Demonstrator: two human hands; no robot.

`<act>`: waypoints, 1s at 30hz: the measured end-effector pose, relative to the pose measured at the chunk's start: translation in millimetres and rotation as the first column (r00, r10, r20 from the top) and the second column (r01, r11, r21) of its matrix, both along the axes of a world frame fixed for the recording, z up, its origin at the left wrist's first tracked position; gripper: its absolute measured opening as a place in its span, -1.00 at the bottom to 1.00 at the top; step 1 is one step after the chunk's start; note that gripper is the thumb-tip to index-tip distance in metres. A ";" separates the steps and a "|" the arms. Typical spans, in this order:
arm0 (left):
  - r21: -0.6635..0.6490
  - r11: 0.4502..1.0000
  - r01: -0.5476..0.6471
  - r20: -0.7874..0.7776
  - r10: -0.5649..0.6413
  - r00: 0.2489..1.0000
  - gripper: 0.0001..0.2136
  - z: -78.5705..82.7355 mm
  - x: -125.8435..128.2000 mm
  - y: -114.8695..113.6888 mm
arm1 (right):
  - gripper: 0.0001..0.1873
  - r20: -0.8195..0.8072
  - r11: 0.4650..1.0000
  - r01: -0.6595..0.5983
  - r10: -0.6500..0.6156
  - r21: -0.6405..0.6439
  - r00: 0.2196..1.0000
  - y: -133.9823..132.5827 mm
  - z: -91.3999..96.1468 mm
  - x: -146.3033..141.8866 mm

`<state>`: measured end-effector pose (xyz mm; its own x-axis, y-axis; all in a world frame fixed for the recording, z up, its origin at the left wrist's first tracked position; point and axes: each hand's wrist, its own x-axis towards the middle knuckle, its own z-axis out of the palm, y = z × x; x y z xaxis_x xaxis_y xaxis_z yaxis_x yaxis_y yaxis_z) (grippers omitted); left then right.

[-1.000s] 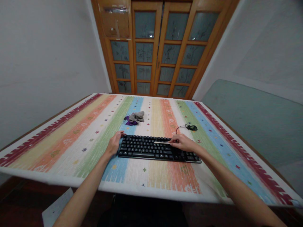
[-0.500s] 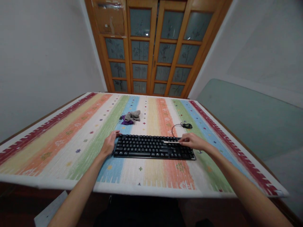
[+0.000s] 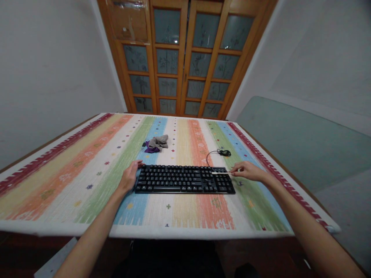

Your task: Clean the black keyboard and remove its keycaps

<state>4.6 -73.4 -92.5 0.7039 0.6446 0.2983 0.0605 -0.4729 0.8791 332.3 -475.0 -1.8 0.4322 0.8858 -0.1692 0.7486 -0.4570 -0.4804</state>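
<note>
A black keyboard [image 3: 185,179] lies flat on the striped tablecloth in front of me. My left hand [image 3: 130,175] is at its left end, fingers curled against the edge near the upper left corner. Pinched in the fingers of my right hand [image 3: 246,170] is a thin white stick, like a small brush [image 3: 219,173], pointing left over the keys at the upper right, above the number pad. Its left end looks slightly thicker, and its far end is hidden in my fingers.
Behind the keyboard lies a crumpled grey and purple cloth [image 3: 156,143]. The keyboard's coiled black cable [image 3: 224,153] rests at the back right. A striped tablecloth [image 3: 171,210] covers the table. Wooden doors with glass panes [image 3: 168,61] stand beyond, and a pale green panel [image 3: 304,139] is at the right.
My right hand has moved right along the top of the keyboard with the white stick, off the keys to beyond the right edge. My left hand stays at the left end. The view has shifted slightly.
</note>
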 end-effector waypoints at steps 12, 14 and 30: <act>-0.023 1.000 0.000 0.000 0.000 1.000 -0.37 1.7 0.5 -0.4 | -0.58 -0.044 0.997 0.077 -0.078 -0.005 0.996 -44.3 -4.7 28.2; -0.023 1.000 -0.003 -0.001 0.003 1.000 -0.36 2.1 0.6 -0.7 | -0.56 -0.035 0.996 0.085 -0.085 -0.009 0.996 -49.2 -3.9 29.9; 0.002 1.000 -0.009 -0.005 0.009 1.000 -0.39 -0.6 0.9 0.9 | -0.50 0.110 0.995 -0.014 0.004 0.096 0.994 -6.4 49.7 -21.2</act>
<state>5.5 -72.6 -93.1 0.6994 0.6506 0.2958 0.0694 -0.4738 0.8779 311.2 -481.4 47.9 0.4352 0.8997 -0.0346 0.8030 -0.4053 -0.4370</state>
